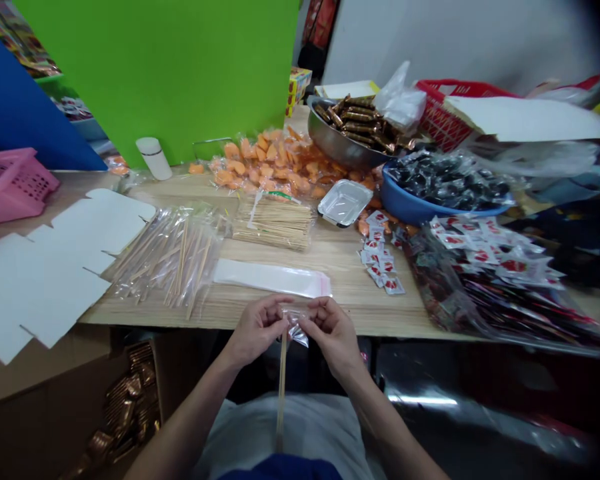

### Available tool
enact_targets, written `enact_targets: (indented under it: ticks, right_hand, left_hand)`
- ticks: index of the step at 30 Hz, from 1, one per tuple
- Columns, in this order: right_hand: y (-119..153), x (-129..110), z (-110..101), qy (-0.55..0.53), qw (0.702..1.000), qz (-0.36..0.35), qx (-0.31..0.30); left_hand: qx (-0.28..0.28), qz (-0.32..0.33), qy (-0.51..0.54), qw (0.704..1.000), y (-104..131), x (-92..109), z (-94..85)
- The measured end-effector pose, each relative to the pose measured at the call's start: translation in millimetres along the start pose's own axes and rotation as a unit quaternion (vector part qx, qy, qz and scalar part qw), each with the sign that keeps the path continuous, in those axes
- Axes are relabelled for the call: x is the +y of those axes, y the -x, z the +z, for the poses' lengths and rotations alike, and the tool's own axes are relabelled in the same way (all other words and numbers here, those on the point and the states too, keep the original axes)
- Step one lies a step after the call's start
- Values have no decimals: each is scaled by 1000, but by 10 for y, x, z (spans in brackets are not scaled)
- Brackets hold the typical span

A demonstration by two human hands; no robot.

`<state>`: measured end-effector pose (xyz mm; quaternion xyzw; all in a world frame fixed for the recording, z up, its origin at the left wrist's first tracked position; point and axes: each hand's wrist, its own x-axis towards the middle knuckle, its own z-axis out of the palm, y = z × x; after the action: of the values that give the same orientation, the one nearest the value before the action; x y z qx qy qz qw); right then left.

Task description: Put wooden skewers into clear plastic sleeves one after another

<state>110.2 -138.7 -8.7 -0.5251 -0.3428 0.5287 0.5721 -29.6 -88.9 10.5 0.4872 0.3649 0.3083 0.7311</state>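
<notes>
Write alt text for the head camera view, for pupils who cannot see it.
A person's left hand and right hand pinch shiny plastic at the front edge of a table, a length of pale wood reaching down. Beyond lie bagged sticks, orange wrapped pieces, a foil tray and a blue basin of wrapped black items.

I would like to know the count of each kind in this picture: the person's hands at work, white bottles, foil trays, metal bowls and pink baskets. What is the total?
Left hand and right hand: 2
White bottle: 1
Foil tray: 1
Metal bowl: 1
Pink basket: 1
Total: 6
</notes>
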Motion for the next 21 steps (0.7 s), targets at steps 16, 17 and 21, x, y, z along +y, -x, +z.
enact_targets:
  ticks: [16, 17, 21]
  right_hand:
    - [-1934, -582, 211, 610, 766, -176, -101]
    - [-2014, -573, 240, 625, 754, -166, -113]
    - [-2203, -498, 275, 671, 715, -132, -144]
  left_hand:
    - [267, 112, -573, 767, -568, 1179, -1636]
    - [270, 121, -588, 752, -563, 1151, -1602]
    - [266, 187, -565, 759, -439, 841, -1275]
